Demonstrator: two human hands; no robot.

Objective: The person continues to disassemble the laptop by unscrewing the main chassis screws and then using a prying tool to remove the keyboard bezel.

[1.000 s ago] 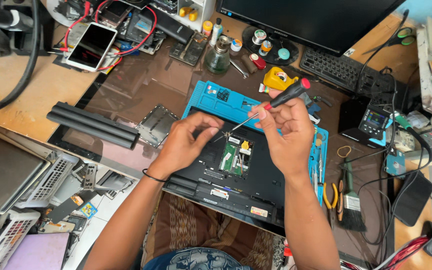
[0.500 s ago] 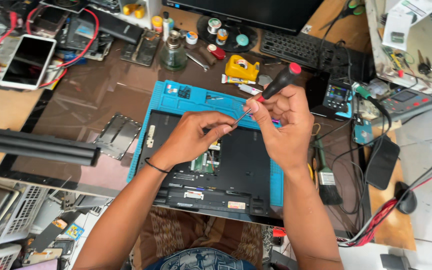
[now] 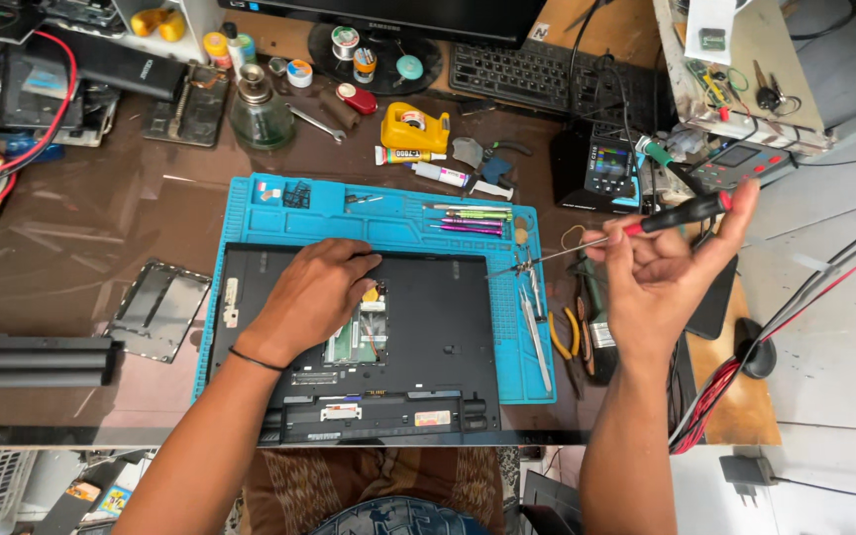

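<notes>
Left hand (image 3: 314, 297) flat on black laptop (image 3: 428, 337), fingers beside open hatch with green board (image 3: 357, 337). Right hand (image 3: 661, 272) raised right of blue mat (image 3: 388, 213), gripping screwdriver (image 3: 626, 230), tip pointing left. Pliers (image 3: 567, 332) near.

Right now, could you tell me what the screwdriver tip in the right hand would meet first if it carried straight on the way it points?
The screwdriver in the right hand points left, slightly downward. Probably the left hand resting on the laptop; height is unclear, so it might pass above.

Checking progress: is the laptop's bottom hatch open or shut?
Open: circuit parts show through the laptop base beside the left hand.
</notes>
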